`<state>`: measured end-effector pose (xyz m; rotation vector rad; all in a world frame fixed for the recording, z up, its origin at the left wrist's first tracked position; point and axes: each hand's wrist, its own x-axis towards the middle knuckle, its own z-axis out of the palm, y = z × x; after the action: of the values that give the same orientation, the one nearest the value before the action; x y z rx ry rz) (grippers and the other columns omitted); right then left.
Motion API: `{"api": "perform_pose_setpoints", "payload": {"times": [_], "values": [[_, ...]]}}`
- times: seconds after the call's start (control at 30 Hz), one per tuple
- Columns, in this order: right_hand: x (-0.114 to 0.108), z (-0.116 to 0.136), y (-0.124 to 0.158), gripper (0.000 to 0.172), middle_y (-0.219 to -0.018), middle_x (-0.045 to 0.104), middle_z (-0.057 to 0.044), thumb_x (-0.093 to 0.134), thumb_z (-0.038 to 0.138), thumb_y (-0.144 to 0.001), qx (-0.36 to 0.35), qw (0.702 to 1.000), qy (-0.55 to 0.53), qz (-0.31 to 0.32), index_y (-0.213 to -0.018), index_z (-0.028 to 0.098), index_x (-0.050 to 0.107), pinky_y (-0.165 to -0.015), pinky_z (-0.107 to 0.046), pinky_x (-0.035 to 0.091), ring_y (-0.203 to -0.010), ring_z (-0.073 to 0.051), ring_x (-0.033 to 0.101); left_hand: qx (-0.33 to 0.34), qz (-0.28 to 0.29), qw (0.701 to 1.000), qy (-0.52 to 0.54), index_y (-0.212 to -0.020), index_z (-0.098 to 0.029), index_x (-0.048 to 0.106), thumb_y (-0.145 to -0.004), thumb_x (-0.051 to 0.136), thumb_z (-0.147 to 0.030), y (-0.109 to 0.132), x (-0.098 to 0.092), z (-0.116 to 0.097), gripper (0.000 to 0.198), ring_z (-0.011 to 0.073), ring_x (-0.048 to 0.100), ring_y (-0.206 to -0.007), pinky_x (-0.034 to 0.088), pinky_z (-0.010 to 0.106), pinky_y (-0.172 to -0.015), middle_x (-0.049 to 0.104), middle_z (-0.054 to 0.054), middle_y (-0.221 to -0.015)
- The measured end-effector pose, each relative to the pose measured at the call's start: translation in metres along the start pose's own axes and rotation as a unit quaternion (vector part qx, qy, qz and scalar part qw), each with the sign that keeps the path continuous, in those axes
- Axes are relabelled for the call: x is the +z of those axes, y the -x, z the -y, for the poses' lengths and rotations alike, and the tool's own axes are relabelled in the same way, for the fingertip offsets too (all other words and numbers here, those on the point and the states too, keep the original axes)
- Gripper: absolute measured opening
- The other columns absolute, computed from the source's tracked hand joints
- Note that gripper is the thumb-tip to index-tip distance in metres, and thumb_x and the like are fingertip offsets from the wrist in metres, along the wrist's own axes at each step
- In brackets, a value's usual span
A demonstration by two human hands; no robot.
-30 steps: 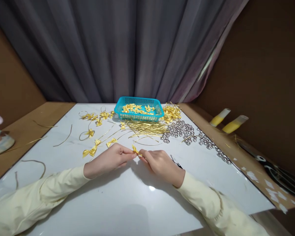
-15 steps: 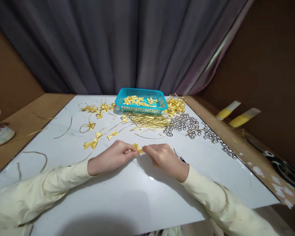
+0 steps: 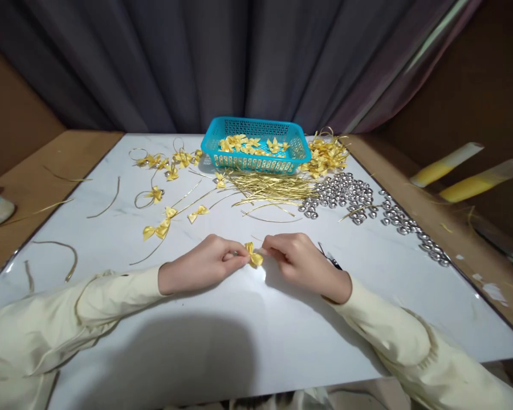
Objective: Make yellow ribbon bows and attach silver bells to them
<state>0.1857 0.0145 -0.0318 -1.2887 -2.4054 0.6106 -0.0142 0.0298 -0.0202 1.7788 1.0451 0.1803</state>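
Note:
A small yellow ribbon bow (image 3: 255, 257) is pinched between the thumb and forefinger of my left hand (image 3: 209, 263), just above the white table. Close by on its right, my right hand (image 3: 301, 263) is closed with its fingertips together. A thin strand shows near those fingertips, but whether they grip it is hidden. Beyond my right wrist lies a small dark tool (image 3: 332, 259), partly covered by the hand. Other yellow bows (image 3: 157, 229) rest on the table past my left hand, some joined to gold cords.
A turquoise basket (image 3: 256, 162) holding yellow bows stands at the back. In front of it lie gold cords (image 3: 273, 188), with silver beads (image 3: 346, 191) to their right. Two yellow-filled tubes (image 3: 483, 181) are at the right side. Looped cord ornaments (image 3: 154, 195) lie left.
The view has tilted down and come closer. My right fingertips have moved a little away from the bow, which now shows more fully in my left hand.

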Motion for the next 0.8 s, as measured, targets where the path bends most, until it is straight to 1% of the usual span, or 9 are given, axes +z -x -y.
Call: {"api": "perform_pose_setpoints", "payload": {"times": [0.1, 0.2, 0.4, 0.47, 0.6, 0.67, 0.7, 0.77, 0.8], "values": [[-0.0008, 0.0025, -0.0019, 0.019, -0.05, 0.044, 0.002, 0.041, 0.01, -0.075, 0.034, 0.997, -0.063, 0.011, -0.062, 0.017, 0.052, -0.051, -0.022, 0.024, -0.047, -0.01, 0.036, -0.007, 0.009, 1.0, 0.028, -0.086, -0.013, 0.067, -0.085, 0.048, -0.031, -0.0005, 0.0009, 0.0023, 0.026, 0.0081, 0.02, -0.045, 0.015, 0.021, -0.041, 0.025, -0.008, -0.047], [-0.0011, 0.0045, -0.0018, 0.02, -0.049, 0.044, 0.002, 0.042, 0.014, -0.078, 0.052, 0.996, -0.074, 0.009, -0.063, 0.016, 0.055, -0.05, -0.021, 0.024, -0.047, -0.01, 0.035, -0.014, 0.011, 0.999, 0.034, -0.085, -0.014, 0.066, -0.086, 0.048, -0.033, -0.0008, 0.0013, 0.0039, 0.027, 0.0077, 0.021, -0.044, 0.017, 0.02, -0.04, 0.027, -0.008, -0.046], [-0.0018, 0.0044, 0.0009, 0.017, -0.05, 0.046, 0.001, 0.041, 0.006, -0.064, 0.039, 0.999, -0.029, -0.004, -0.061, 0.016, 0.054, -0.049, -0.023, 0.022, -0.046, -0.01, 0.035, 0.003, -0.009, 1.0, 0.027, -0.09, -0.012, 0.066, -0.086, 0.047, -0.034, 0.001, 0.0035, 0.0046, 0.029, 0.007, 0.025, -0.044, 0.019, 0.018, -0.041, 0.03, -0.008, -0.046], [-0.0025, 0.0033, 0.0007, 0.018, -0.049, 0.046, 0.001, 0.041, 0.005, -0.064, 0.031, 0.999, -0.029, -0.007, -0.061, 0.016, 0.055, -0.049, -0.022, 0.022, -0.045, -0.01, 0.035, 0.008, -0.005, 0.999, 0.035, -0.089, -0.012, 0.065, -0.086, 0.048, -0.032, 0.0018, 0.0041, 0.0047, 0.027, 0.0067, 0.023, -0.043, 0.017, 0.018, -0.04, 0.028, -0.009, -0.045], [-0.0047, 0.0, -0.0005, 0.019, -0.05, 0.048, 0.002, 0.043, 0.008, -0.076, 0.012, 0.999, -0.038, 0.003, -0.068, 0.016, 0.059, -0.049, -0.021, 0.025, -0.045, -0.01, 0.037, 0.001, 0.004, 0.998, 0.055, -0.091, -0.013, 0.064, -0.086, 0.048, -0.031, 0.0027, 0.0037, 0.005, 0.025, 0.0066, 0.021, -0.041, 0.017, 0.018, -0.039, 0.027, -0.01, -0.043], [-0.0058, 0.0004, -0.0001, 0.016, -0.062, 0.056, -0.001, 0.043, 0.017, -0.085, -0.001, 0.999, -0.022, -0.026, -0.08, 0.015, 0.059, -0.053, -0.021, 0.029, -0.052, -0.011, 0.044, -0.001, -0.004, 0.999, 0.05, -0.092, -0.013, 0.064, -0.087, 0.047, -0.032, 0.0026, 0.0032, 0.0045, 0.026, 0.0068, 0.024, -0.042, 0.019, 0.018, -0.039, 0.03, -0.009, -0.044], [-0.0062, 0.0017, 0.0005, 0.016, -0.07, 0.059, -0.003, 0.043, 0.022, -0.088, -0.011, 0.998, 0.001, -0.055, -0.086, 0.015, 0.057, -0.056, -0.022, 0.032, -0.058, -0.013, 0.047, 0.0, -0.011, 0.999, 0.044, -0.091, -0.013, 0.065, -0.087, 0.046, -0.032, 0.0023, 0.0031, 0.0041, 0.027, 0.0069, 0.025, -0.042, 0.02, 0.018, -0.04, 0.032, -0.009, -0.045], [-0.0062, 0.0065, 0.0027, 0.021, -0.079, 0.06, -0.007, 0.044, 0.031, -0.091, -0.039, 0.989, 0.072, -0.12, -0.087, 0.014, 0.055, -0.06, -0.024, 0.033, -0.068, -0.016, 0.05, 0.008, -0.025, 0.999, 0.028, -0.088, -0.012, 0.065, -0.087, 0.045, -0.032, 0.0014, 0.0035, 0.0033, 0.028, 0.0068, 0.028, -0.042, 0.022, 0.017, -0.04, 0.034, -0.008, -0.046], [-0.0058, 0.0095, 0.004, 0.023, -0.077, 0.059, -0.007, 0.045, 0.034, -0.09, -0.057, 0.982, 0.112, -0.141, -0.083, 0.014, 0.054, -0.06, -0.025, 0.033, -0.068, -0.017, 0.05, 0.014, -0.032, 0.999, 0.019, -0.087, -0.011, 0.066, -0.087, 0.045, -0.031, 0.0009, 0.004, 0.0031, 0.028, 0.0069, 0.028, -0.042, 0.022, 0.017, -0.04, 0.035, -0.008, -0.047]]}}
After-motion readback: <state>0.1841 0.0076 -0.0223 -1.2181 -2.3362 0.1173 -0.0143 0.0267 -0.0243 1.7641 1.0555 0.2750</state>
